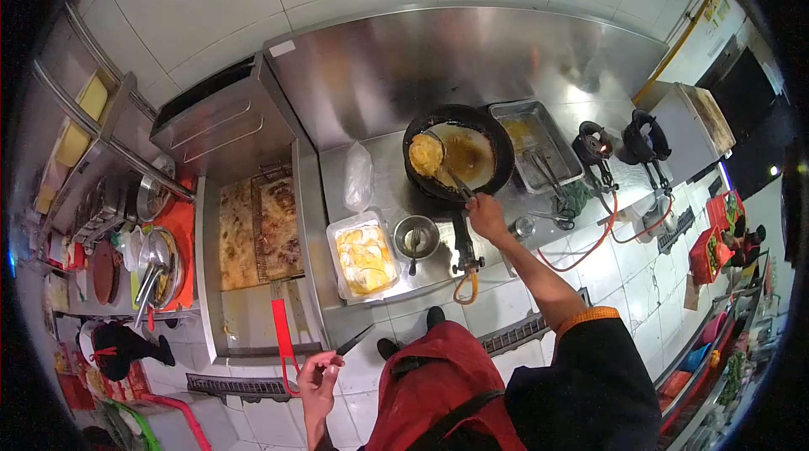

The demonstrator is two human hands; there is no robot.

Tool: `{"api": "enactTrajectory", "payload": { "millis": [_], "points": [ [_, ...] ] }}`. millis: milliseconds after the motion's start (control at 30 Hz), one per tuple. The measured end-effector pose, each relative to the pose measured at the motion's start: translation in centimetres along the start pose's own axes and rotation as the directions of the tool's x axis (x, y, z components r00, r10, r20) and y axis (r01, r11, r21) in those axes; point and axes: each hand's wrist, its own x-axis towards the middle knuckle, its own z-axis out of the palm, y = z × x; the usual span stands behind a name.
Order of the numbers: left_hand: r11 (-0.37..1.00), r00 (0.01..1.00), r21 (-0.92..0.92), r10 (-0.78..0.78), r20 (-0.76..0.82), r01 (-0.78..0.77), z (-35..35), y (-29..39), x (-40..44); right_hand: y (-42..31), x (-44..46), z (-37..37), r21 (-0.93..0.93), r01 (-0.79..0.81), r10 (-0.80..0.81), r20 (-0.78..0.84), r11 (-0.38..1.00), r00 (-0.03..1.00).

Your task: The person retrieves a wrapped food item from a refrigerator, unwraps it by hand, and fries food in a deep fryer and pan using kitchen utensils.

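In my right hand [486,217], closed around the handle, are metal tongs [458,185] reaching into a black wok [509,148]. At their far end a golden battered piece [425,156] is held above brown oil [468,156]. My left hand [318,382] is low at the front, fingers curled, with a dark narrow-bladed knife [357,338] extending from the fingertips; its handle end is mostly hidden. A white tray [332,259] of pieces in yellow egg or batter [366,261] stands on the counter, beside a metal bowl [425,236] containing a fork [414,241].
Right of the wok is a metal tray [563,135] with utensils, then two small burners [592,144] with a red hose [597,242]. A plastic bag [359,177] lies left. Farther left is a grimy fryer-like basin [312,316] with a red handle [281,325] near its front.
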Motion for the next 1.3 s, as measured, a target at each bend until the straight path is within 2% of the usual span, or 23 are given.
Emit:
{"api": "enactTrajectory", "payload": {
  "millis": [33,67,100,200,267,300,333,367,400,433,467,500,533,667,733,967,1000,1100,1133,1167,1200,1267,1300],
  "points": [
    [1.0,1.0,-0.002,0.01,0.024,-0.01,0.3,-0.1,0.1,0.6,0.1,-0.1,0.0,0.001,-0.001,0.001,1.0,1.0],
    [1.0,1.0,-0.002,0.01,0.021,-0.01,0.5,-0.2,0.1,-0.2,0.3,-1.4,0.307,-0.26,0.223,0.149,0.916,0.963],
    [1.0,1.0,-0.005,-0.005,0.023,0.005,0.7,-0.2,0.1,-0.9,0.5,-2.5,0.53,-0.51,0.37,0.353,0.678,0.859],
    [1.0,1.0,-0.012,-0.009,0.017,0.009,1.0,-0.4,0.2,-0.1,1.1,-5.0,0.562,-0.613,0.366,0.496,0.556,0.787],
    [1.0,1.0,-0.009,-0.009,-0.014,0.009,1.2,-0.7,-0.1,1.9,1.7,-5.1,0.299,-0.371,0.242,0.392,0.879,0.888],
    [1.0,1.0,-0.007,-0.023,-0.004,0.023,1.3,-0.8,-0.2,4.9,2.2,-6.0,0.049,0.152,-0.159,0.258,0.987,0.953],
    [0.999,0.999,0.001,-0.04,-0.018,0.04,1.0,-0.7,-0.6,6.7,2.7,-5.3,-0.215,0.624,-0.584,0.223,0.752,0.781],
    [0.999,0.998,-0.002,-0.048,-0.032,0.048,0.7,-0.5,-0.8,2.0,2.2,-8.3,0.104,-0.016,-0.025,0.387,0.994,0.922],
    [0.999,0.998,-0.008,-0.054,-0.043,0.054,0.5,-0.3,-1.0,13.7,3.8,-2.4,0.065,0.493,-0.497,0.136,0.868,0.857],
    [0.999,0.998,-0.022,-0.039,-0.047,0.038,0.0,-0.2,-1.3,9.0,4.4,-6.1,0.194,0.021,-0.09,0.359,0.981,0.929],
    [0.999,0.993,-0.019,-0.046,-0.104,0.045,-0.7,0.0,-1.9,7.3,4.1,-7.8,0.016,-0.053,0.043,0.366,0.998,0.929],
    [0.999,0.992,-0.042,-0.034,-0.119,0.03,-1.3,0.2,-2.2,6.2,4.2,-8.6,0.357,-0.34,0.194,0.387,0.87,0.901],
    [0.998,0.992,-0.069,-0.019,-0.124,0.011,-2.0,0.3,-2.6,4.8,4.5,-9.5,0.612,-0.564,0.329,0.461,0.555,0.824],
    [0.994,0.968,-0.109,-0.012,-0.252,-0.016,-5.4,0.4,-4.6,-10.4,2.1,-11.4,0.505,-0.522,0.293,0.464,0.688,0.836],
    [0.994,0.965,-0.096,0.026,-0.26,-0.053,-7.8,-0.3,-5.7,-15.3,0.8,-10.4,0.484,-0.642,0.144,0.721,0.594,0.677],
    [0.989,0.925,-0.133,0.005,-0.38,-0.06,-19.5,-2.8,-12.6,-28.9,-7.5,7.8,0.497,-0.854,0.079,0.856,0.152,0.511],
    [0.988,0.931,-0.14,0.014,-0.365,-0.07,-21.5,-3.3,-13.6,-29.2,-7.7,10.9,0.514,-0.846,0.034,0.852,0.141,0.523],
    [0.993,0.874,-0.111,-0.024,-0.486,-0.034,-26.5,-3.6,-16.3,-27.9,-6.3,22.3,0.519,-0.757,0.071,0.805,0.397,0.589],
    [0.992,0.879,-0.115,-0.017,-0.477,-0.043,-27.9,-3.7,-16.9,-27.2,-5.9,26.4,0.478,-0.449,0.135,0.557,0.755,0.82],
    [0.993,0.874,-0.099,0.004,-0.487,-0.06,-29.3,-4.0,-17.6,-27.2,-5.9,28.4,0.228,-0.115,0.054,0.258,0.967,0.965],
    [0.994,0.869,-0.085,0.024,-0.495,-0.076,-30.5,-4.4,-18.1,-28.9,-6.3,27.0,0.226,-0.119,0.062,0.244,0.967,0.968],
    [0.997,0.869,-0.066,0.001,-0.494,-0.038,-32.1,-5.6,-18.6,-34.3,-7.9,20.9,-0.277,0.22,-0.113,0.355,0.935,0.928],
    [0.997,0.851,-0.071,-0.017,-0.525,-0.024,-32.5,-5.8,-18.6,-35.2,-8.1,20.0,-0.311,0.284,-0.181,0.321,0.907,0.929]
  ]
}}
